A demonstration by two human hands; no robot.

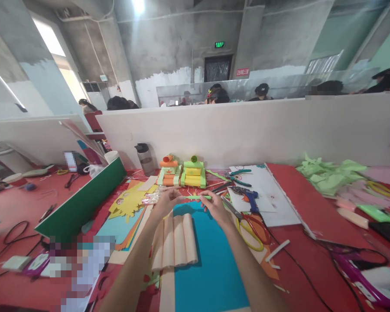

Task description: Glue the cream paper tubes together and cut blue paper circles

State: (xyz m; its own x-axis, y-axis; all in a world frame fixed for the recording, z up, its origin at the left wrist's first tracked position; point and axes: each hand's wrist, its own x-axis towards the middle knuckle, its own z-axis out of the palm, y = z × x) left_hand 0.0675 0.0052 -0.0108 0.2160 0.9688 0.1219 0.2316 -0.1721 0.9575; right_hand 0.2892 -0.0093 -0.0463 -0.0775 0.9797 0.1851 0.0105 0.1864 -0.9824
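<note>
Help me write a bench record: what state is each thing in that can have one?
Light green strip: held level
Left hand: pinching the strip's left end
Right hand: pinching the strip's right part
Beige paper rolls: side by side
Blue sheet: flat
Pliers: handles apart
Scissors: lying down, blade opening unclear
Glue gun: lying on its side
Water bottle: upright, lid on
Exit sign: lit

Red table (302,255): blue sheet (211,260) over beige sheet (167,289), grey bottle (146,159).
</note>
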